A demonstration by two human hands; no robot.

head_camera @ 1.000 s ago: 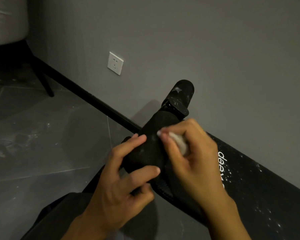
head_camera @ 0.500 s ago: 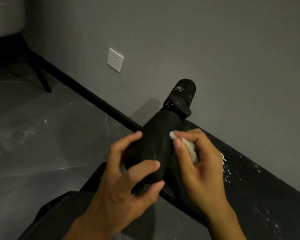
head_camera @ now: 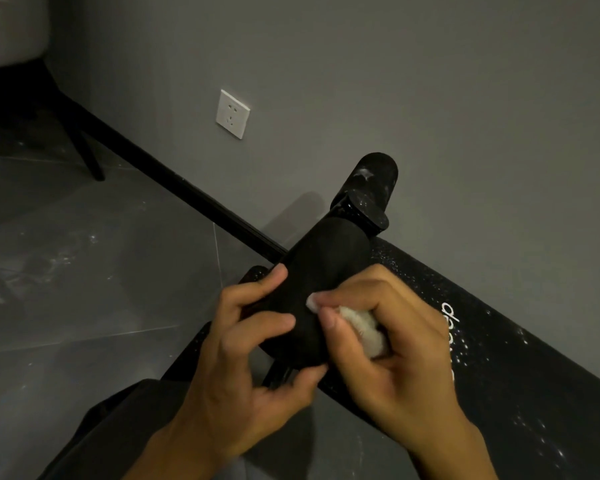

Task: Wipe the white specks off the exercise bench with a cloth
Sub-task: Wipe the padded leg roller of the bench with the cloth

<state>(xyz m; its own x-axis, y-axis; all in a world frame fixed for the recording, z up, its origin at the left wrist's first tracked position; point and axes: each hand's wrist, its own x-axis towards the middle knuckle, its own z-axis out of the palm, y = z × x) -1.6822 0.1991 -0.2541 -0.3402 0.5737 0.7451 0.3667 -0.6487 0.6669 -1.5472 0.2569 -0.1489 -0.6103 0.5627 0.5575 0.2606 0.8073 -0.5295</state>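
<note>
1. The small white fluffy cloth (head_camera: pixel 361 332) is wadded into a ball in the right hand (head_camera: pixel 406 344). The fingers (head_camera: pixel 354 292) are curled tightly round it and press it against the side of a roller pad. It looks soft, light and squashable, so I'd hold it bunched like this, with a bit poking out to rub with.
2. The black foam roller pad (head_camera: pixel 326 265) stands at the near end of the bench. The left hand (head_camera: pixel 250 372) grips it from the other side, fingers and thumb wrapped round it. Foam probably gives under pressure and may spin on its bar, so that bracing grip seems wise.
3. The long black padded exercise bench (head_camera: pixel 506 368) runs off to the right beside the wall. It has white lettering and is peppered with white specks. It looks firm and heavy, unlikely to shift, and most of it looks unwiped.
4. Just beyond, a second black roller (head_camera: pixel 374 181) carries white smears.
5. Around it are a grey tiled floor (head_camera: pixel 84 271) with dusty marks, a white wall socket (head_camera: pixel 232 114) and a black chair leg (head_camera: pixel 84 147).
</note>
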